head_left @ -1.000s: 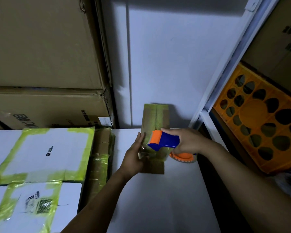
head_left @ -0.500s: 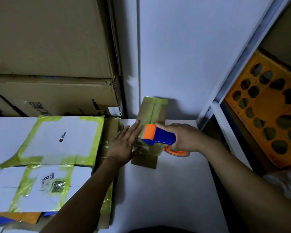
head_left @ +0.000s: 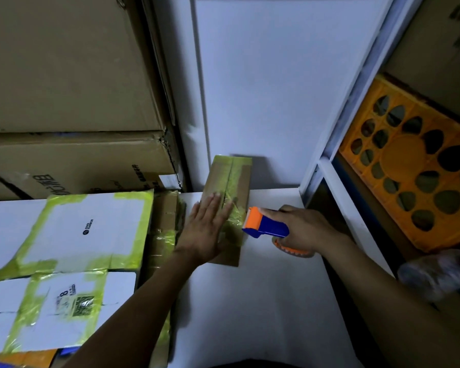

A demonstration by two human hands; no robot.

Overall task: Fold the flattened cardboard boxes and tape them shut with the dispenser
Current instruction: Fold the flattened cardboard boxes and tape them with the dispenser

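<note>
Nearest on the left lies a white carton (head_left: 64, 314) strapped with yellow-green tape; its label shows a large "8" beside a square code, and the finer print is too small to read. Both bare forearms reach away from the viewer over the white table (head_left: 263, 301), the left one slanting in from the near left, the right one from the near right. Just beyond the first carton sits a second white carton (head_left: 96, 221), framed in the same tape and marked with a small dark logo whose two short lines of lettering cannot be made out. In the middle of the table stands the small brown box (head_left: 237, 179), its long side running near to far and its far end by the wall, with a strip of yellow-green tape along its top seam. The left hand (head_left: 205, 232) lies palm down on that top, fingers straight and close together, pressing over the tape. The right hand (head_left: 306, 229) is curled tight round the blue and orange tape dispenser (head_left: 263, 225), whose orange head sits at the box's right edge; whether it touches cannot be told. Far left, big brown cartons (head_left: 64, 75) are stacked, with dark printed characters on the lower one, unreadable. Far right, an orange crate (head_left: 414, 181) with oval holes leans in a shelf bay.
</note>
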